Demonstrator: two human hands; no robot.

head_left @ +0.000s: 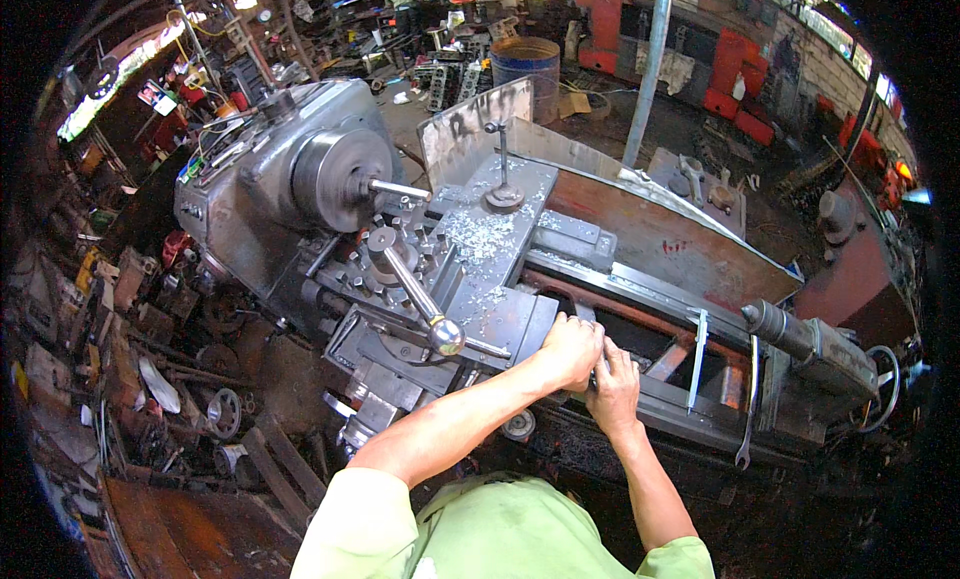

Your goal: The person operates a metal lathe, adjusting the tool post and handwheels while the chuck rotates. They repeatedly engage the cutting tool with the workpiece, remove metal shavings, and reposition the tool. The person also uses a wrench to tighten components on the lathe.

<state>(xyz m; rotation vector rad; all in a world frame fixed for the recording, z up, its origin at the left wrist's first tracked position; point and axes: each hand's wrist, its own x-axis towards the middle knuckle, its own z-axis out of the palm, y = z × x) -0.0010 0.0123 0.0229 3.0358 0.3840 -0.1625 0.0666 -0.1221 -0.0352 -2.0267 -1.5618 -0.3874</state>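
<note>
My left hand [571, 351] is closed near the right end of the carriage [522, 314] of a metal lathe. Close against it, my right hand [614, 387] has its fingers curled round something dark, mostly hidden between the two hands. To the left, a metal rod [402, 190] sticks out of the round chuck [338, 181]. A tool post [380, 251] stands in front of the chuck, and its long lever [412, 281] ends in a shiny ball. Bright metal chips [482, 235] lie over the carriage, beside a small upright stand [503, 196] on a round base.
A slim measuring tool like a caliper [697, 361] and a wrench [746, 419] lie across the lathe bed. The tailstock [815, 351] with its handwheel [884, 384] stands at the right. Scrap parts [150, 379] crowd the left floor; a rusty drum [525, 74] stands behind.
</note>
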